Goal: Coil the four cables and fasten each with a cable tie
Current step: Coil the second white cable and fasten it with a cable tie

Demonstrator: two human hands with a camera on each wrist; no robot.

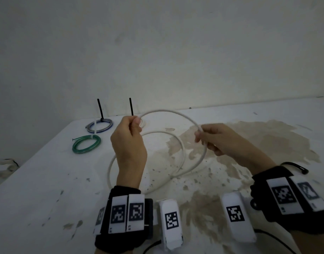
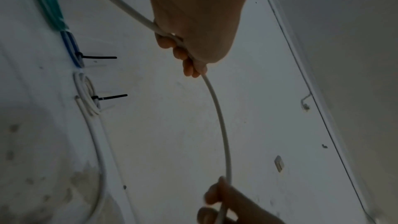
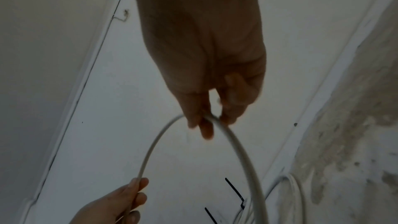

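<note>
Head view: left hand (image 1: 129,142) grips white cable (image 1: 175,114) at 10 o'clock of the raised loop, right hand (image 1: 210,138) pinches it at 3; slack trails on bench (image 1: 38,180).

Left wrist: fingers (image 2: 172,43) wrapped round cable.

Right wrist: pinch confirmed. Best kept loops equal, untwisted.

On the table (image 1: 47,180) three tied coils lie at the far left, near the wall (image 1: 157,52). The green coil (image 1: 86,144) is the nearest one; behind it lies the blue coil (image 1: 99,125), and to the right of that one the white coil (image 2: 87,94), partly hidden behind the left hand (image 1: 129,142) in the head view. A cable tie (image 1: 100,110) stands up from the blue coil, another cable tie (image 1: 131,106) from the white coil. The loose white cable (image 1: 175,116) arches above the table between the left hand and the right hand (image 1: 218,139); its lower loops lie on the table before the hands.
</note>
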